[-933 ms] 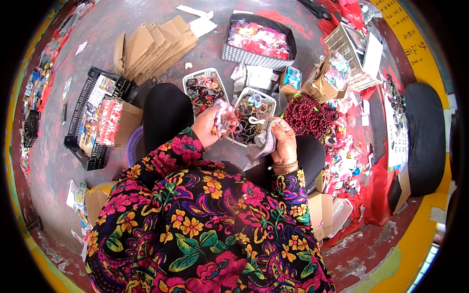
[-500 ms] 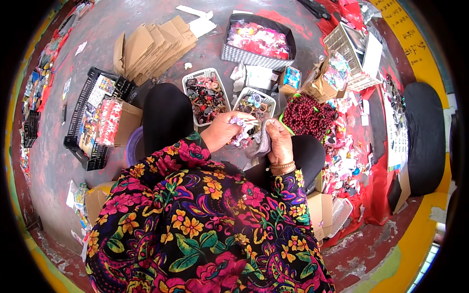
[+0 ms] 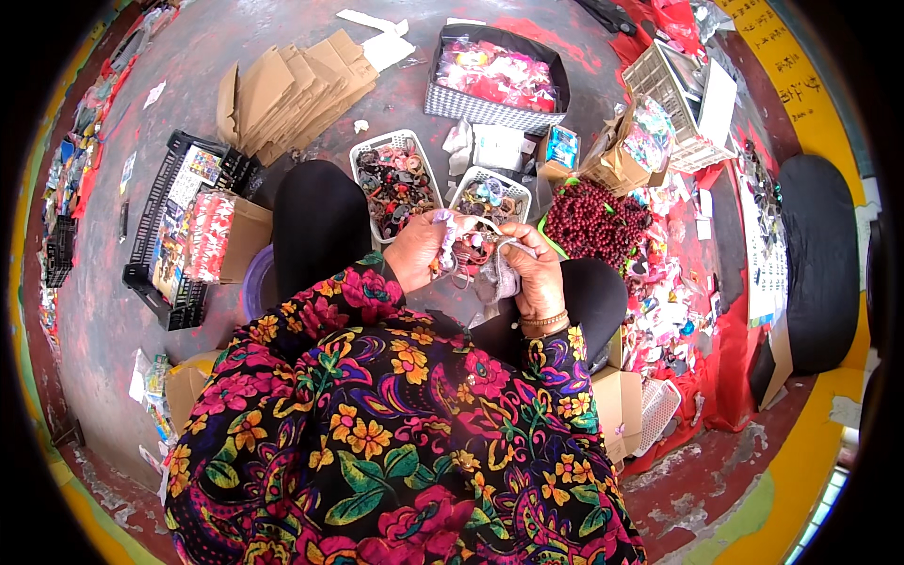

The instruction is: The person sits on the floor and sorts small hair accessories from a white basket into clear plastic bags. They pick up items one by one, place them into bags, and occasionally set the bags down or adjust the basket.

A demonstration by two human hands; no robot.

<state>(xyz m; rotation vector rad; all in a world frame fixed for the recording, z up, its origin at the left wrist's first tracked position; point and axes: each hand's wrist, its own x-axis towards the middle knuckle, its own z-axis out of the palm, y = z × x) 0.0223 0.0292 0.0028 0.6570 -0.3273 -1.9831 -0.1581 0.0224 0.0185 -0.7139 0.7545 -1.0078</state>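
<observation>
Between my knees, my left hand point(image 3: 416, 252) is closed on a lilac-and-white ruffled hair tie point(image 3: 443, 243). A pale band point(image 3: 488, 224) arches from it across to my right hand point(image 3: 535, 271), whose thumb and fingers pinch its other end. Below those fingers hangs a greyish-lilac cloth piece point(image 3: 496, 281), also gripped by the right hand; how it joins the band is hard to make out. Just beyond my hands stand a white basket of dark, mixed hair ties point(image 3: 396, 188) and a smaller white basket point(image 3: 489, 176) with more small pieces.
Dark red beads point(image 3: 598, 224) fill a green tray at right. Farther off are a checked box point(image 3: 499, 113) of pink packets and flattened cardboard point(image 3: 297, 94). A black crate point(image 3: 151, 235) stands left beside a purple basin point(image 3: 257, 282). Loose trinkets cover red cloth point(image 3: 730, 377) at right.
My hands have moved apart, and the pale band is drawn out in an arch between them. The greyish-lilac cloth has shifted and hangs lower under my right fingers.
</observation>
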